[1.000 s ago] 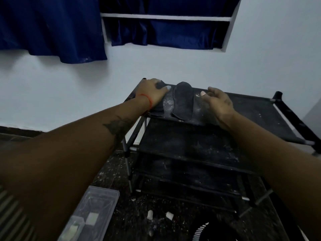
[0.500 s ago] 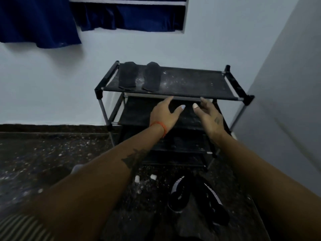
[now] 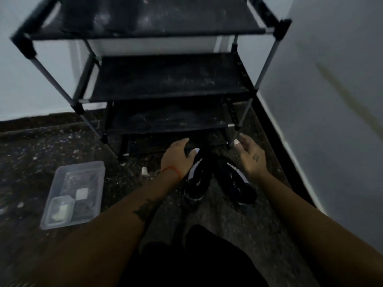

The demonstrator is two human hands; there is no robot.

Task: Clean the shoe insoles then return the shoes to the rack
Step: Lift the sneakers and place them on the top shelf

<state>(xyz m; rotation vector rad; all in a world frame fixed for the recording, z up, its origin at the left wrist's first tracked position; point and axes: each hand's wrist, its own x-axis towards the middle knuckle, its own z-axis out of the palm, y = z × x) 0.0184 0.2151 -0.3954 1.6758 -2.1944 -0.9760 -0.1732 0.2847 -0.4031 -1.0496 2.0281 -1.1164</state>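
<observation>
Both hands reach down toward a pair of black sneakers on the floor in front of the shoe rack (image 3: 165, 77). The left hand (image 3: 177, 157) hangs just over the left sneaker (image 3: 199, 179), fingers loosely spread and holding nothing; whether it touches the toe I cannot tell. The right hand (image 3: 249, 157) is likewise open and empty, beside and above the right sneaker (image 3: 234, 183), not on it. The insoles look to be the dark blurred shapes on the rack's top shelf (image 3: 78, 15) (too smeared to be sure).

The likeliest slip, I judge: shelving the sneakers without their insoles. The light is poor, so a hand could also catch the rack's lower front bar, or nudge the clear plastic tray (image 3: 74, 193) lying on the speckled floor (image 3: 41, 150) to the left.
</observation>
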